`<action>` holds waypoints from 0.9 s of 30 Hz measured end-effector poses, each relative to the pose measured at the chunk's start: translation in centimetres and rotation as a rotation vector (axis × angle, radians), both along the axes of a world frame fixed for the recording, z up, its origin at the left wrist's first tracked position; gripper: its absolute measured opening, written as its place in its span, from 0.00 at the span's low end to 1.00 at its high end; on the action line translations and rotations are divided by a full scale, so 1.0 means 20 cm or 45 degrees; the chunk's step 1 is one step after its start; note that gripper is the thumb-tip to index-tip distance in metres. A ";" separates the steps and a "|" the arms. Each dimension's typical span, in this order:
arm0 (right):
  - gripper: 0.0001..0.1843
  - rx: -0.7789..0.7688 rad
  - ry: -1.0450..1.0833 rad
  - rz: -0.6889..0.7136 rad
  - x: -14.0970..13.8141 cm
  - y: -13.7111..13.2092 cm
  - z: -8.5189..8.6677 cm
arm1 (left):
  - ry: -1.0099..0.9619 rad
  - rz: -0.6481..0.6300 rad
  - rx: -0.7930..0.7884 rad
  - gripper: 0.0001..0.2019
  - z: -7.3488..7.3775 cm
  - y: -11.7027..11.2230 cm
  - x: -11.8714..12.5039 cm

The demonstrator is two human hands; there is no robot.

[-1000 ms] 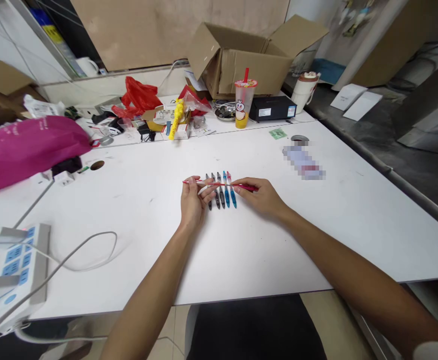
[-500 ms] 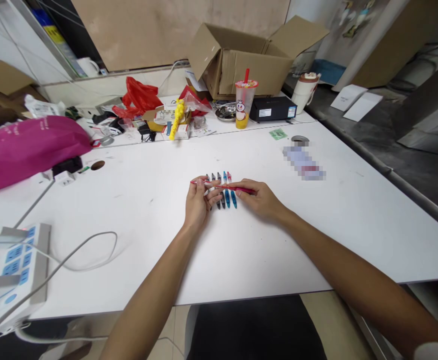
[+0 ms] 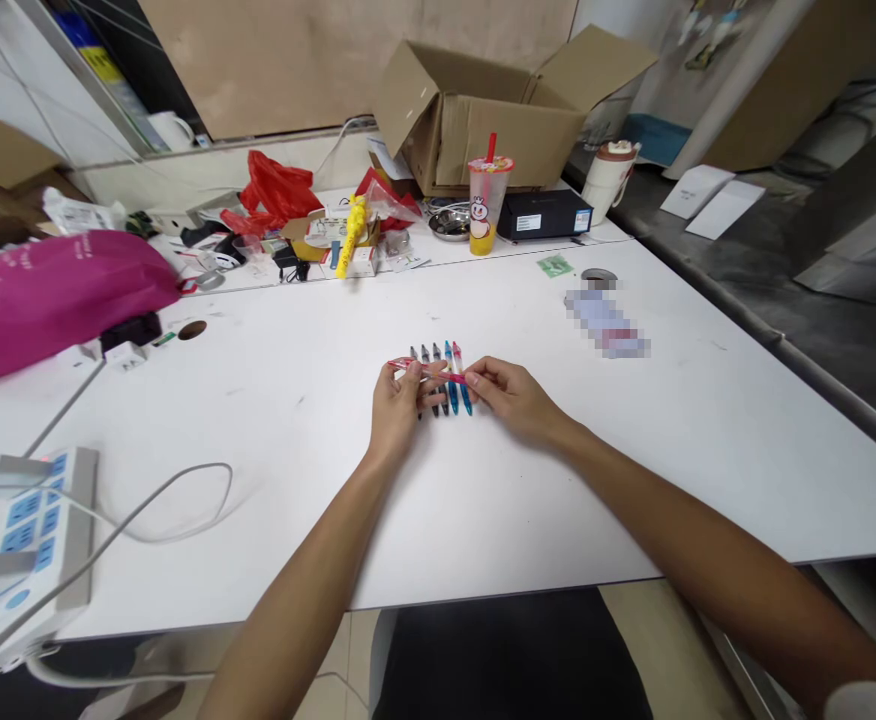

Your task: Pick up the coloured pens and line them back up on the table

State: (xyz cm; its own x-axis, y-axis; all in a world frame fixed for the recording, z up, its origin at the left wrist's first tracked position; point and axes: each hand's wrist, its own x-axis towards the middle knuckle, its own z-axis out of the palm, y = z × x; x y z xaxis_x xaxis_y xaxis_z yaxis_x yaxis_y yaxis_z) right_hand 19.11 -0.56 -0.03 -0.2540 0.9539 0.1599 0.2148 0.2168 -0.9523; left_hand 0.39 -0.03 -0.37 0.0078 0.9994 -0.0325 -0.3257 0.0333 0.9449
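Observation:
A red pen (image 3: pixel 429 372) lies crosswise between my two hands, just above the white table (image 3: pixel 483 500). My left hand (image 3: pixel 397 410) pinches its left end and my right hand (image 3: pixel 509 395) pinches its right end. Under the red pen a row of several pens (image 3: pixel 442 375), black, blue and red, lies side by side on the table. My fingers hide the lower ends of the black ones.
A power strip (image 3: pixel 29 545) with a grey cable (image 3: pixel 175 500) sits at the near left. A pink bag (image 3: pixel 55 295) lies at the far left. A drink cup (image 3: pixel 484 205), a cardboard box (image 3: pixel 483 110) and small clutter stand along the back.
My hands have drawn closer together on the red pen, so less of it shows. The row of pens has not moved.

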 end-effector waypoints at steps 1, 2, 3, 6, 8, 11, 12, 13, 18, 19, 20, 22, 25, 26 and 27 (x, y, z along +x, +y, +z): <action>0.11 -0.013 0.000 0.015 0.00 0.00 0.00 | 0.009 0.019 -0.002 0.17 0.00 0.00 0.00; 0.11 -0.016 0.008 0.015 0.00 0.00 -0.01 | 0.015 0.036 -0.004 0.17 0.00 0.00 0.00; 0.11 -0.016 0.011 0.014 0.00 0.00 -0.01 | 0.017 0.050 -0.006 0.17 0.00 0.01 -0.01; 0.12 -0.027 -0.012 0.024 0.00 0.01 -0.02 | 0.009 0.070 -0.018 0.15 0.00 0.01 -0.02; 0.13 -0.033 0.000 0.011 0.00 0.01 -0.02 | 0.004 0.079 -0.031 0.15 0.00 0.01 -0.02; 0.17 -0.070 -0.067 0.055 0.00 0.00 -0.01 | 0.006 0.095 -0.043 0.16 0.01 0.01 -0.03; 0.18 -0.077 -0.073 0.060 0.00 0.00 0.00 | 0.004 0.097 -0.046 0.16 0.01 0.01 -0.03; 0.16 -0.061 -0.039 0.033 0.00 0.00 0.00 | 0.000 0.099 -0.047 0.16 0.02 0.01 -0.03; 0.18 -0.084 -0.080 0.047 0.00 -0.01 0.00 | -0.016 0.088 -0.045 0.15 0.01 0.01 -0.03; 0.18 -0.071 -0.072 0.038 0.00 -0.01 0.00 | -0.017 0.085 -0.044 0.15 0.01 0.01 -0.03; 0.17 -0.065 -0.062 0.032 0.00 -0.01 0.00 | -0.019 0.082 -0.043 0.15 0.01 0.01 -0.03; 0.19 -0.112 -0.068 0.055 0.00 -0.01 0.00 | -0.017 0.073 -0.042 0.16 0.01 0.01 -0.03; 0.25 -0.194 -0.097 0.107 -0.01 -0.01 0.01 | -0.002 0.058 -0.043 0.17 0.02 0.01 -0.03; 0.23 -0.175 -0.086 0.098 -0.01 -0.02 0.01 | 0.000 0.060 -0.044 0.17 0.02 0.01 -0.03; 0.21 -0.143 -0.074 0.081 -0.01 -0.02 0.01 | 0.000 0.066 -0.044 0.17 0.02 0.01 -0.03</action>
State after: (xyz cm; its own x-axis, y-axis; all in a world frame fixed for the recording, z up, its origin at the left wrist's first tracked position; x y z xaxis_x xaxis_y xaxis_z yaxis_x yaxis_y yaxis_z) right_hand 18.93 -0.89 0.17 -0.3204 0.9466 0.0364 0.2595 0.1246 -0.9577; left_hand -0.24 0.19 0.03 -0.0440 0.9968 -0.0669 -0.3276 0.0489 0.9436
